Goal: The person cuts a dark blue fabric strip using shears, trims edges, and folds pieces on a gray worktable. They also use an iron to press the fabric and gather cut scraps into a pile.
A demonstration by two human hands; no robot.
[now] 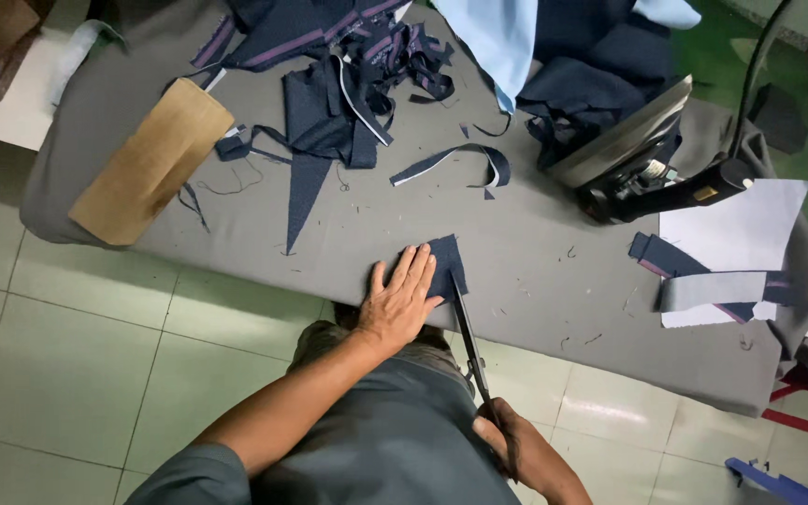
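Navy fabric piece [445, 264] lies flat under left hand [402, 301] spread fingers [413, 271]; right hand [507, 440] fingers grip scissors [468, 339] alongside.

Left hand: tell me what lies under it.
The left hand lies flat on a small dark navy fabric piece on the grey padded table. The scissors blade runs along the piece's right edge. The part beneath the palm is hidden.

Matt navy cloth piece [445, 265], dark metal scissors [470, 344], grey felt-like table cover [535, 281], glossy floor tiles [67, 374].
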